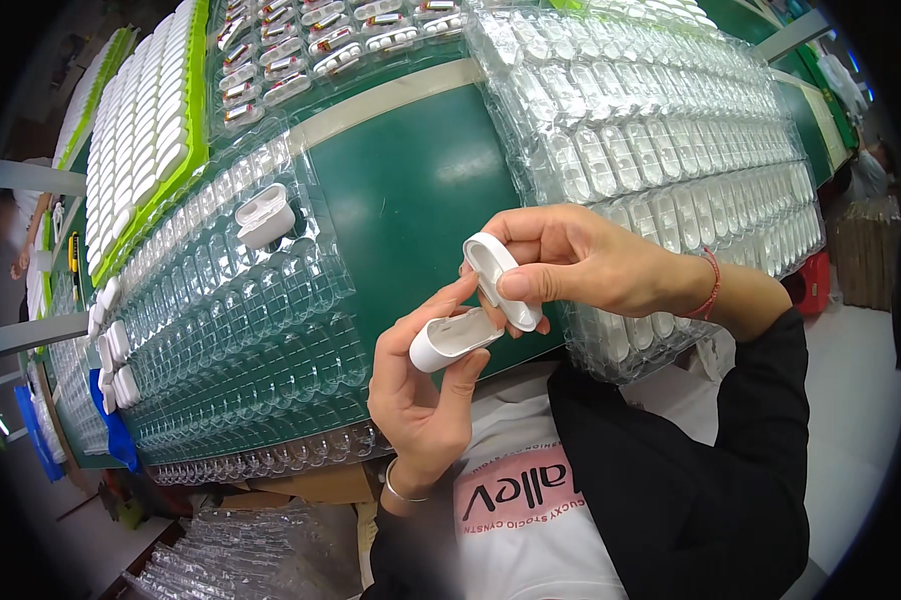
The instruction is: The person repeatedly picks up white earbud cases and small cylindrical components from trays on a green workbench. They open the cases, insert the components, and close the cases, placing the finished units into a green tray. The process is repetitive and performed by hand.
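Note:
My left hand [420,415] grips the rounded white lower shell [438,345] of what looks like an earbud case, its hollow side up. Between the thumb and fingers of my right hand [605,265] is the matching white lid [488,262], tilted with its hollow facing me. The two pieces meet or nearly meet at my fingertips; whether a hinge joins them I cannot tell. To the left, another white case [264,216] stands in a clear plastic tray [240,330].
Clear blister trays [660,150] are piled at the right on the green table [410,170]. Trays of small parts [335,40] lie at the back. A lime-green tray [202,110] holds rows of white pieces. Loose white pieces [117,345] and a yellow cutter [74,255] are at left.

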`<control>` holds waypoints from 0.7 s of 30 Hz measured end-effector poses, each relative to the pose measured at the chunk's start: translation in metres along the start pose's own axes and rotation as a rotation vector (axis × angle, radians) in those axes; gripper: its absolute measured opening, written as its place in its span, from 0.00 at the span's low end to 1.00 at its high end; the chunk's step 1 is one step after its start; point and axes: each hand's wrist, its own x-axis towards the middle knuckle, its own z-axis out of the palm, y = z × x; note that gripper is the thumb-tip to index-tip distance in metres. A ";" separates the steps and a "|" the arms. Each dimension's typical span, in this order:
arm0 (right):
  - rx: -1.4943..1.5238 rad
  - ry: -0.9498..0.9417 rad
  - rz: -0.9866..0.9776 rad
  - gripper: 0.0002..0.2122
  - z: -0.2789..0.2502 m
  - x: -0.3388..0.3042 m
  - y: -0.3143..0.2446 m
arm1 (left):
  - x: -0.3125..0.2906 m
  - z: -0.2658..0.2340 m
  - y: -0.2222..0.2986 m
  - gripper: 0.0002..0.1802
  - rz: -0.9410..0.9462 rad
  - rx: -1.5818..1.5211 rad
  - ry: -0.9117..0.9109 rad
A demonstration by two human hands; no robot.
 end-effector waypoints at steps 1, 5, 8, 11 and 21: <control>-0.001 0.011 0.010 0.14 0.001 0.000 -0.001 | 0.000 -0.001 0.000 0.22 -0.025 -0.026 0.016; -0.107 0.058 -0.051 0.14 0.004 -0.002 -0.005 | 0.002 -0.004 0.007 0.24 -0.136 -0.151 0.046; -0.202 0.076 -0.053 0.12 0.006 -0.002 -0.004 | 0.004 -0.003 0.009 0.25 -0.249 -0.223 0.056; -0.208 0.088 0.022 0.12 0.009 -0.005 -0.005 | 0.007 0.000 0.006 0.25 -0.287 -0.230 0.038; -0.232 0.176 -0.010 0.11 0.013 -0.004 0.001 | 0.013 0.007 -0.001 0.24 -0.294 -0.319 0.012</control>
